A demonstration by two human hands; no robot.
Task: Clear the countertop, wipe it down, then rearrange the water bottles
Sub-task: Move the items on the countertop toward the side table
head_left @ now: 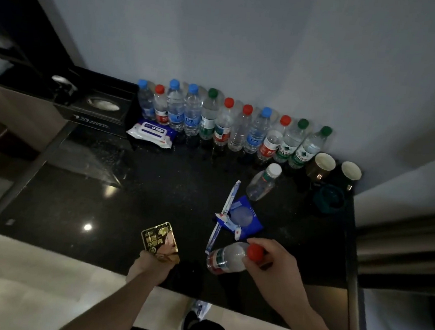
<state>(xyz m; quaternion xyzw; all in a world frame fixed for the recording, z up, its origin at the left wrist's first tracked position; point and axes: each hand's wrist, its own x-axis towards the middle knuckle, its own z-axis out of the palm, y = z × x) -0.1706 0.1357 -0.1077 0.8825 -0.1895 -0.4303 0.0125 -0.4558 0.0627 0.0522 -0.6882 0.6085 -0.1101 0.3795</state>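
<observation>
A black speckled countertop (130,188) carries a row of several water bottles (225,123) with blue, red and green caps along the back wall. My left hand (153,266) grips a gold snack wrapper (161,241) near the front edge. My right hand (271,264) holds a red-capped bottle (226,257) by its neck, tilted on its side. A white-capped bottle (263,182) stands alone in front of the row. A blue packet (244,217) and white and blue wrappers (223,215) lie mid-counter.
A pack of wet wipes (152,131) lies beside a black tissue box (101,108) at the back left. Two cups (321,164) and a dark teal holder (330,198) stand at the back right. The counter's front edge is just below my hands.
</observation>
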